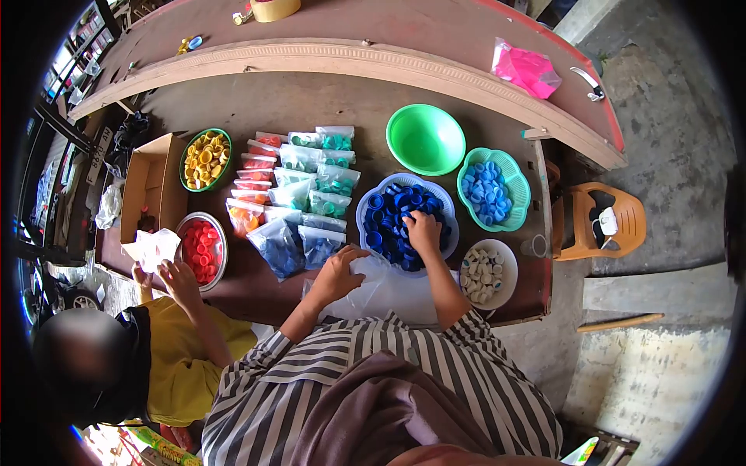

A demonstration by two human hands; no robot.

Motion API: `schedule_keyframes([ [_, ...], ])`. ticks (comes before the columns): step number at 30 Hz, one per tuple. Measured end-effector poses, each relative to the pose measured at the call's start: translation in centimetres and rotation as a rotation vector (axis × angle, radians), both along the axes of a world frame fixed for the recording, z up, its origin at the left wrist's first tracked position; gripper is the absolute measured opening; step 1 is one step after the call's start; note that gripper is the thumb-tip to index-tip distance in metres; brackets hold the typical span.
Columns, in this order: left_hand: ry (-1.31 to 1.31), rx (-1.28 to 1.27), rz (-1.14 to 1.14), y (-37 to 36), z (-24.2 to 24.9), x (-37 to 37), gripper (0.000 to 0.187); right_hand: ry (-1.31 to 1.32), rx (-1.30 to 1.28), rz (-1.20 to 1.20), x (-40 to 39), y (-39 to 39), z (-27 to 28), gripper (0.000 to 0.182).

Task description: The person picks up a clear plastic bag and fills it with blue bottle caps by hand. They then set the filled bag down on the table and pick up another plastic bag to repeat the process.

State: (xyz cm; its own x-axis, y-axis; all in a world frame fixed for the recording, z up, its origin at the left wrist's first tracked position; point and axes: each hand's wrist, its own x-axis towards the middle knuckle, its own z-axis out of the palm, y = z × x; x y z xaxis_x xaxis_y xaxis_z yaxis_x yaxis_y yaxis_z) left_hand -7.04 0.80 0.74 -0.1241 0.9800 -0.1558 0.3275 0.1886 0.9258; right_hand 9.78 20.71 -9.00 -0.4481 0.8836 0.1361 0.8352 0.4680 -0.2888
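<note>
My left hand [338, 276] is curled at the edge of a clear plastic bag [374, 278], thumb and fingers bent around its mouth. My right hand [423, 234] reaches into a light-blue basin [362, 203] full of dark blue bottle caps [394, 208]. Its fingers are closed down on the caps, and the fingertips are partly hidden. More clear plastic bags [416, 297] lie flat at the table's front edge, below the basin.
Filled bags of caps [284, 252] stand in rows to the left. Around lie a green basin [426, 140], light-blue caps [486, 194], white caps [483, 276], red caps [200, 252] and yellow caps [207, 159]. A co-worker's hand [180, 283] holds a white bag beside a cardboard box [155, 179].
</note>
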Motion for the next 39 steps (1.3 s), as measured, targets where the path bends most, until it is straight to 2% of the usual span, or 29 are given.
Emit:
schedule_keyframes([
  [2,0.018,0.018,-0.017,0.2,-0.6,-0.2,0.053,0.216,-0.396,-0.064,0.8,0.5,0.7,0.03],
  [3,0.014,0.011,-0.018,0.4,-0.4,-0.2,0.053,0.479,-0.449,0.011,1.4,0.5,1.0,0.029],
  [6,-0.002,-0.011,0.006,1.1,0.1,-0.2,0.054,0.669,-0.696,0.005,2.2,0.5,2.0,0.029],
  [7,0.024,0.01,-0.005,1.4,0.1,-0.1,0.056,0.668,-0.699,0.0,2.3,0.1,2.7,0.029],
  [9,0.05,0.03,-0.017,2.0,0.2,-0.1,0.058,0.908,-0.772,0.047,2.2,-1.2,4.5,0.026],
  [10,0.029,0.007,-0.036,2.3,0.3,-0.1,0.059,0.909,-0.772,0.046,1.9,-2.2,5.5,0.026],
  [12,0.01,-0.017,-0.059,2.7,0.5,0.0,0.06,0.952,-0.585,0.086,1.1,-5.1,7.7,0.024],
  [14,-0.026,-0.015,-0.06,3.0,0.7,0.2,0.061,0.84,-0.477,0.206,0.7,-7.8,10.1,0.021],
  [15,-0.025,-0.014,-0.064,3.0,0.6,0.2,0.061,0.703,-0.336,0.311,0.6,-8.5,10.2,0.021],
  [16,-0.032,0.012,-0.08,3.0,0.5,0.2,0.062,0.703,-0.332,0.308,0.8,-8.9,10.3,0.021],
  [18,-0.041,0.04,-0.098,2.9,0.1,0.5,0.064,0.219,-0.112,0.514,1.2,-9.7,10.7,0.029],
  [20,-0.024,0.052,-0.105,2.5,-0.3,0.8,0.064,0.245,-0.113,0.503,1.3,-10.0,10.4,0.032],
  [23,0.016,0.101,-0.089,1.8,-0.8,0.7,0.063,0.327,-0.182,0.486,1.6,-9.2,10.5,0.026],
  [25,0.0,0.059,-0.071,1.4,0.5,0.7,0.061,0.694,-0.33,0.292,2.0,-7.2,8.9,0.019],
  [26,-0.017,0.018,-0.051,1.3,1.0,0.7,0.06,0.731,-0.285,0.207,2.1,-6.1,8.0,0.012],
  [28,-0.017,0.01,-0.06,1.1,0.9,0.6,0.059,0.556,-0.197,0.145,2.9,-3.5,5.0,0.007],
  [32,-0.019,0.013,-0.085,1.0,0.8,0.6,0.058,0.407,-0.061,0.167,1.7,-1.0,1.4,0.008],
  [35,-0.02,0.013,-0.083,1.0,1.3,0.8,0.057,0.103,0.031,0.096,-0.6,-1.5,0.3,0.018],
  [38,-0.018,0.019,-0.078,0.9,1.5,0.7,0.058,0.031,-0.008,0.077,-1.1,-0.9,-1.4,0.021],
  [39,-0.007,0.028,-0.081,0.8,1.5,0.6,0.057,0.119,-0.018,0.09,-0.8,-0.9,-1.0,0.022],
])
